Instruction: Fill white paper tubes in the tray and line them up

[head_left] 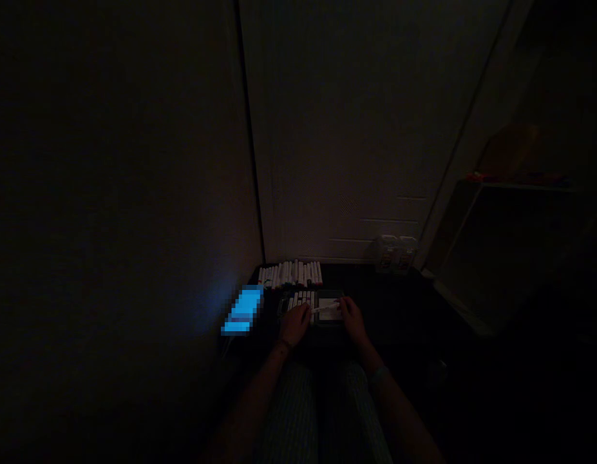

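A slim white marker (326, 308) lies crosswise between my two hands, tilted a little up to the right. My left hand (295, 324) is closed on its left end. At the other end, the fingers of my right hand (352, 317) pinch it. Beneath the marker is an open clear case (322, 321) with a pale insert. Several more white markers (302, 298) stand in a row just beyond my left hand. Dim light hides the fine detail of the fingertips.
Behind the case, a long row of white markers (291, 274) lies along the back of the dark table (375, 303). A glowing, blurred screen (244, 310) is at the left. Two clear containers (396, 254) stand by the wall, and a shelf unit (520, 187) rises at right.
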`<action>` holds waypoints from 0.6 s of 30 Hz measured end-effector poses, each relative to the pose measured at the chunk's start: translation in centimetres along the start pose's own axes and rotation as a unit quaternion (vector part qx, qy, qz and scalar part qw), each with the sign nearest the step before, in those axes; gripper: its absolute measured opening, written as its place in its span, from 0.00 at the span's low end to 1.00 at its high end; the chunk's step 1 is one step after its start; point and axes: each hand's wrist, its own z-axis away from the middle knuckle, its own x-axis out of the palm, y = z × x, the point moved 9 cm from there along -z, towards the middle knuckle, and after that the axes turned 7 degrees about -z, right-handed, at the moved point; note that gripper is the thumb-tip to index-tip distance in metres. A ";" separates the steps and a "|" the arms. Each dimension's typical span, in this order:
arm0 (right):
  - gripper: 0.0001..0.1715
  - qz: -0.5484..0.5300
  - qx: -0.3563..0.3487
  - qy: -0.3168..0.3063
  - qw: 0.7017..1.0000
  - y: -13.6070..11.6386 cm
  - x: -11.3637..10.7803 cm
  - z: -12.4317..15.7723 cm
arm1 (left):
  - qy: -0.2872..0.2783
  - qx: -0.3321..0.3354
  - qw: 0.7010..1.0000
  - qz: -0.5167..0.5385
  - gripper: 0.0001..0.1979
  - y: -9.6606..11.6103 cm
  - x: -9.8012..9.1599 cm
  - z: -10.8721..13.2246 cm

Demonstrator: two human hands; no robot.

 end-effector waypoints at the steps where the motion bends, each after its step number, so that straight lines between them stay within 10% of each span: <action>1: 0.22 0.001 0.002 0.003 1.000 0.1 -0.1 0.0 | 0.000 0.000 1.000 -0.001 0.12 0.0 0.0 0.0; 18: 0.21 0.001 0.000 -0.005 1.000 0.3 0.0 -0.1 | 0.019 0.014 1.000 -0.002 0.14 0.1 -0.2 0.1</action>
